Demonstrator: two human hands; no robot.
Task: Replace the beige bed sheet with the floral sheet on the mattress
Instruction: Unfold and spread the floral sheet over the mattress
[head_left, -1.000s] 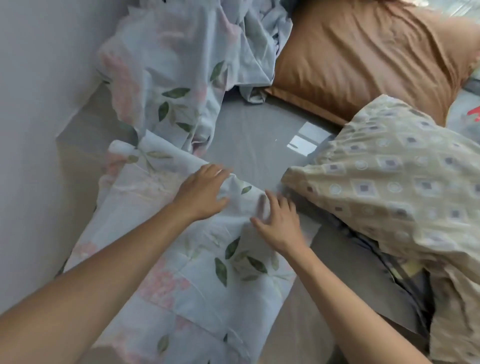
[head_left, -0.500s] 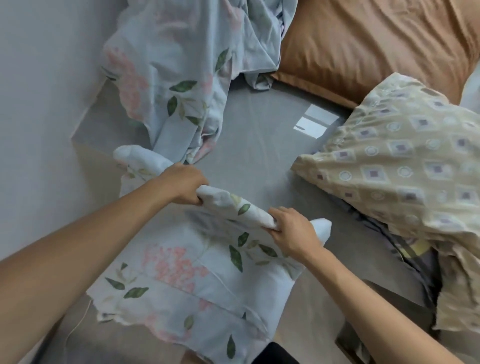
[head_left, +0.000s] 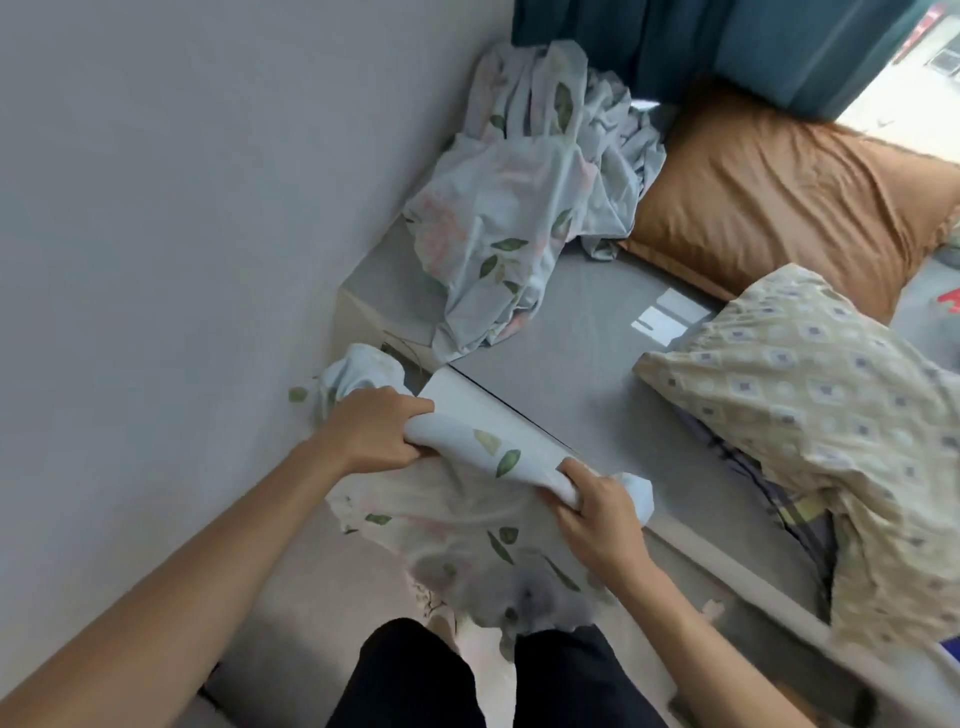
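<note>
At the near corner of the mattress, both hands hold a bunched roll of the floral sheet — left hand with fingers curled round the roll's left end, right hand gripping its right end, thumb over the cloth. Below the roll the sheet hangs loose in front of the person's dark trousers; that lower part is blurred. More of the same floral cloth lies heaped at the far left of the grey mattress top, against the wall. Beige sheet, patterned with small squares, lies crumpled over the right side of the mattress. Brown pillow rests at the head end, beside the floral heap — teal curtain behind it
</note>
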